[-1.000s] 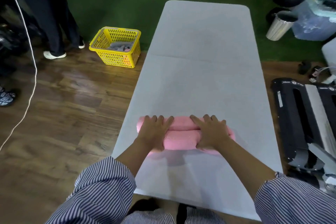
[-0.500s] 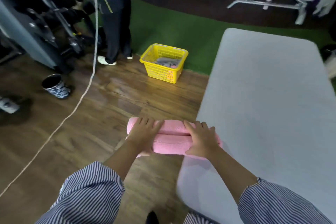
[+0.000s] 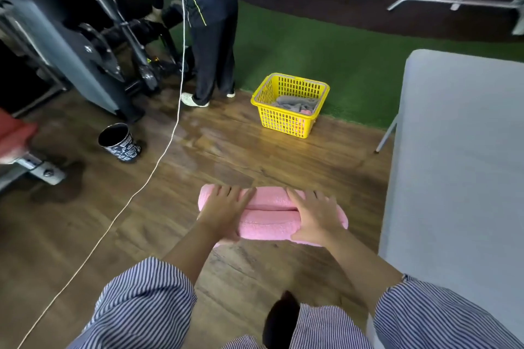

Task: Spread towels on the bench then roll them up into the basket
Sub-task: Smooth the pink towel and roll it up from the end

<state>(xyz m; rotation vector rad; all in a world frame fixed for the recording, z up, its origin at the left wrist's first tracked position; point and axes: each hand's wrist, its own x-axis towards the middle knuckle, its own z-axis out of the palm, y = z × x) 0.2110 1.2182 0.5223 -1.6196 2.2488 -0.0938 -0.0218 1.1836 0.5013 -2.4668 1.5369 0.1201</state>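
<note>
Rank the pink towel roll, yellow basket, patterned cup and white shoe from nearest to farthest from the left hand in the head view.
From the left hand:
1. Pink towel roll, held under it.
2. Patterned cup, on the floor to the left.
3. Yellow basket, ahead, by the green turf.
4. White shoe, far left, beyond the cup.

Both arms reach forward, sleeves striped. Left hand point(image 3: 224, 211) and right hand point(image 3: 314, 217) grip a pink towel roll point(image 3: 269, 217), fingers draped over its top.
</note>
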